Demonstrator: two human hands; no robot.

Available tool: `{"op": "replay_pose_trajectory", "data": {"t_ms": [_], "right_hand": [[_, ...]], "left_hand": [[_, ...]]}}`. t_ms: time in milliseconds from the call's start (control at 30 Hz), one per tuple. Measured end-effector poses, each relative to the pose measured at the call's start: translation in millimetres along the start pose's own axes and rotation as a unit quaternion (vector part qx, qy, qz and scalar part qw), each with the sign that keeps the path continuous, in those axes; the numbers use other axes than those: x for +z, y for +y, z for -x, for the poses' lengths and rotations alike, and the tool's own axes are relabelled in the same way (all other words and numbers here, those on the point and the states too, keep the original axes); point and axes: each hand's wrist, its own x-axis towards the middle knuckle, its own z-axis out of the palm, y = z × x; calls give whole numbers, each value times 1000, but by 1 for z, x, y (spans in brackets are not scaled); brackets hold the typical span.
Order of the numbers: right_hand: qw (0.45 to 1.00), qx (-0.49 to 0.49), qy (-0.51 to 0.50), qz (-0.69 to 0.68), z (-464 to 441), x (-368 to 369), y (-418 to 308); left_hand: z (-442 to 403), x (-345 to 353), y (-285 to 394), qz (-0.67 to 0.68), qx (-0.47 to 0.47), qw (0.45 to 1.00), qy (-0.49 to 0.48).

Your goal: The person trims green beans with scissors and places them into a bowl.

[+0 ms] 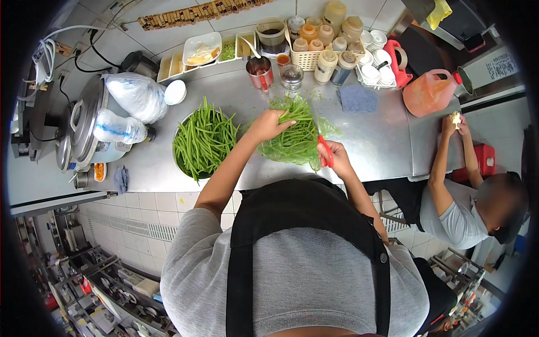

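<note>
Single view, worn on my head, fisheye with dark corners. Looks forward and steeply down: my black apron (297,208) close at lower centre, steel counter (384,149) farther across upper half, tiled wall (236,23) behind, top edge.

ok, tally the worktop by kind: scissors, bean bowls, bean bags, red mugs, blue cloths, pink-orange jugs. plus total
Scissors: 1
Bean bowl: 1
Bean bag: 1
Red mug: 1
Blue cloths: 2
Pink-orange jug: 1
Total: 7
</note>
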Motion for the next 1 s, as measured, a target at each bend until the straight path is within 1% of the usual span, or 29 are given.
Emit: {"op": "replay_pose_trajectory", "data": {"t_ms": [33,100,133,167,233,267,333,367,433,467,500,533,567,633,667,700,733,767,800,833,867,900,933,967,1000], "right_hand": [[1000,0,1,0,0,1,3],[995,-22,85,-52,-1,4,7],[993,-19,99,-59,-1,5,9],[993,-20,99,-59,-1,6,10],[995,-54,84,-31,1,8,10],[994,-54,85,-31,1,8,10],[996,-45,61,41,0,9,9],[996,-46,63,40,0,11,8],[994,-23,106,-18,-3,15,5],[994,-24,106,-18,-5,14,2],[989,80,62,-109,-7,10,0],[963,184,18,-198,-8,9,-2],[963,184,18,-198,-9,10,-4],[987,143,-15,-70,-11,19,-15],[996,79,-16,-26,-11,24,-22],[996,80,-17,-26,-13,28,-22],[997,70,-11,19,-15,32,-23],[996,60,-4,64,-16,34,-24],[994,74,1,77,-18,33,-23],[994,74,1,77,-19,33,-20],[997,62,17,53,-19,34,-17],[998,49,32,29,-19,36,-16],[998,50,29,30,-18,38,-14],[998,28,47,-21,-15,41,-14],[995,5,66,-72,-14,43,-13]], "left_hand": [[-1,0,2,46,2,999,26],[-3,2,4,37,9,998,41],[-3,3,5,28,15,998,55],[-3,3,6,28,15,998,55],[-5,0,12,38,8,998,50],[-6,-2,13,38,9,998,49],[-8,-4,15,23,-28,999,17],[-8,-2,15,22,-26,999,16],[-8,3,17,68,-27,994,84],[-8,4,17,67,-27,994,85],[-8,5,18,136,-45,987,67],[-8,6,20,204,-63,976,48],[-8,10,20,204,-64,976,47],[-6,14,21,261,0,965,-40],[-4,14,19,261,-2,965,-38],[-2,12,22,134,20,991,-7],[-2,9,25,4,42,999,22],[-3,8,26,-125,65,989,52],[-4,7,25,-124,67,989,51],[-4,4,22,-88,50,993,62],[-2,2,19,-51,31,995,75],[-1,-3,20,-51,28,995,76],[-1,-9,22,-19,-7,996,88],[-1,-13,22,14,-41,994,100],[-1,-11,17,15,-43,994,100]]}}
